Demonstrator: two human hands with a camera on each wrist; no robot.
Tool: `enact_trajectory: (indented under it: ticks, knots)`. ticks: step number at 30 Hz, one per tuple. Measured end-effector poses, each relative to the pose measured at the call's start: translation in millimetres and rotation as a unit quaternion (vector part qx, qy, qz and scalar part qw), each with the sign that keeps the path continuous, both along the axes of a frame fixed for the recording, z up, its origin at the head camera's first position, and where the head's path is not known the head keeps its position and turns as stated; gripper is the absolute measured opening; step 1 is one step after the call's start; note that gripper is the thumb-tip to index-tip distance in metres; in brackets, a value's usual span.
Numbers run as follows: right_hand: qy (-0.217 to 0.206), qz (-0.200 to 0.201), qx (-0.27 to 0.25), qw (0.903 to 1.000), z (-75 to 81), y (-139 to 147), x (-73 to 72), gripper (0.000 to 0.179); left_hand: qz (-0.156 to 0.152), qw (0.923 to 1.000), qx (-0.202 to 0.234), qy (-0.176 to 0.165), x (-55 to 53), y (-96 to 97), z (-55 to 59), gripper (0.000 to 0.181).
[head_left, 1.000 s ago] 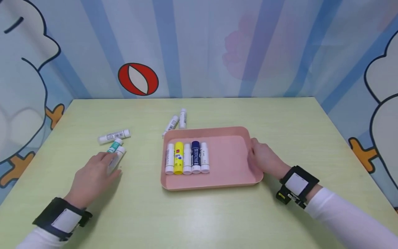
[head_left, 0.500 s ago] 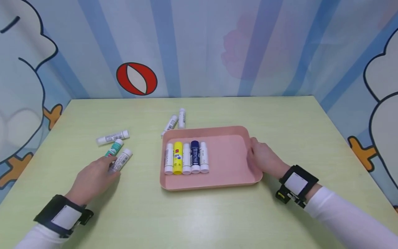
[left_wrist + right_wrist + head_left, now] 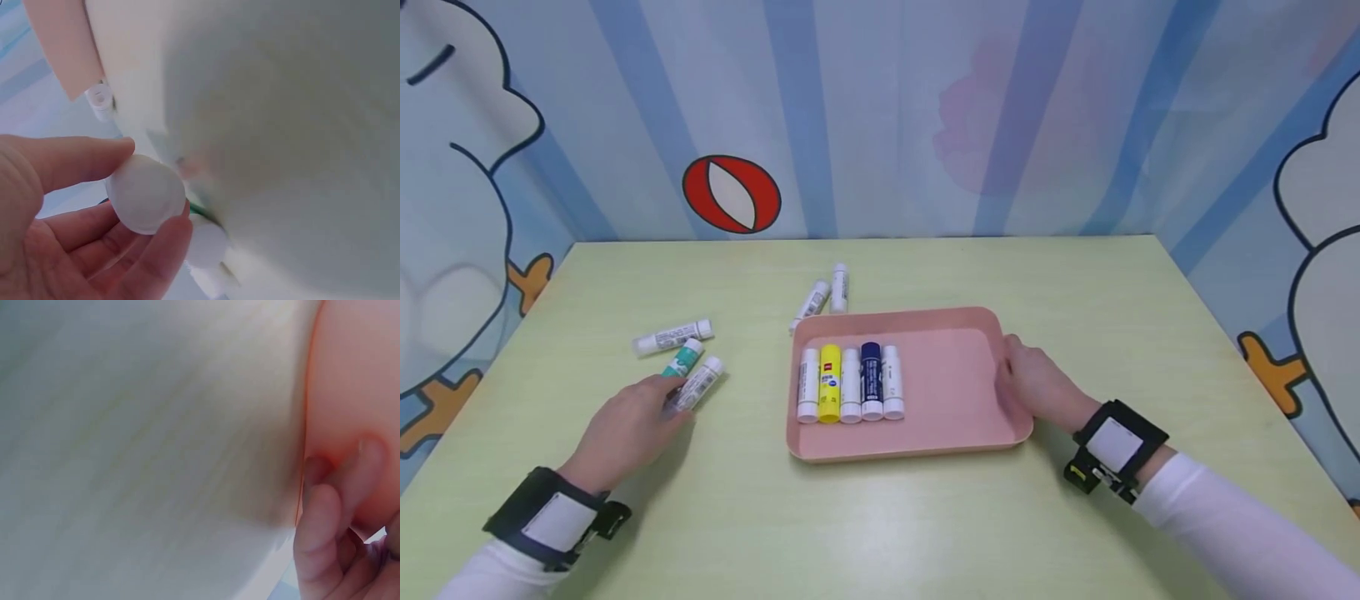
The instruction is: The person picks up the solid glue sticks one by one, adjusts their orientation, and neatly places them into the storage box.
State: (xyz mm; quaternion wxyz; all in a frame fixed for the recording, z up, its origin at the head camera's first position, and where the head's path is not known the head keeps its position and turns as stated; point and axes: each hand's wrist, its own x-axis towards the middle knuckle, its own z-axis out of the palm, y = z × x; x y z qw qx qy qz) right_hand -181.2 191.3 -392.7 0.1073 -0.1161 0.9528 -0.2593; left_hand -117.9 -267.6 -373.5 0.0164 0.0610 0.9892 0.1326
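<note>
My left hand (image 3: 628, 429) pinches a white glue stick (image 3: 700, 383) between thumb and fingers; its round end (image 3: 147, 195) faces the left wrist camera. Close beside it lies a teal-labelled glue stick (image 3: 683, 358), partly hidden by the fingers. A white glue stick (image 3: 673, 337) lies just behind that one. With my right hand (image 3: 1043, 383) I grip the right rim of a pink tray (image 3: 951, 375), and the right wrist view shows curled fingers (image 3: 319, 519) at its edge. A yellow glue stick (image 3: 830, 383), a navy one (image 3: 871, 382) and several white ones stand side by side in the tray's left half.
Two white glue sticks, one slanted (image 3: 812, 302) and one straighter (image 3: 840, 288), lie behind the tray's back left corner. A pale wooden table (image 3: 880, 533) bears everything. Printed blue curtain walls (image 3: 880, 117) enclose its back and sides.
The white glue stick at my left hand has shifted slightly right and away from the teal one, with the hand barely moving. My right hand and the tray stay in place.
</note>
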Motion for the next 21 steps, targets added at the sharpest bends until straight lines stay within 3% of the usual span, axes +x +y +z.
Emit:
enact_trajectory:
  ticks: [5,9,13,16,18,21]
  knots:
    - [-0.015,-0.003,-0.017,0.9997,1.4,1,-0.8,0.023,-0.013,0.9997,0.016,0.014,-2.4,3.0,8.4,0.047]
    - [-0.022,-0.005,0.0,0.9997,6.1,2,-2.9,0.034,-0.029,0.9984,0.022,0.043,-6.6,8.3,15.9,0.044]
    - [0.057,0.015,0.092,0.994,15.6,2,-7.7,0.044,-0.039,0.9975,0.022,0.054,-13.3,17.2,23.5,0.044]
    - [0.15,0.034,0.158,0.9753,25.4,0,-12.8,0.045,-0.047,0.9974,0.019,0.051,-20.1,26.3,28.4,0.045]
    - [0.195,0.044,0.175,0.9641,32.6,-2,-16.3,0.045,-0.057,0.997,0.014,0.052,-24.7,33.1,31.4,0.045]
    - [0.225,0.061,0.167,0.958,43.4,-8,-20.3,0.047,-0.071,0.9962,0.005,0.051,-31.0,44.8,35.5,0.045]
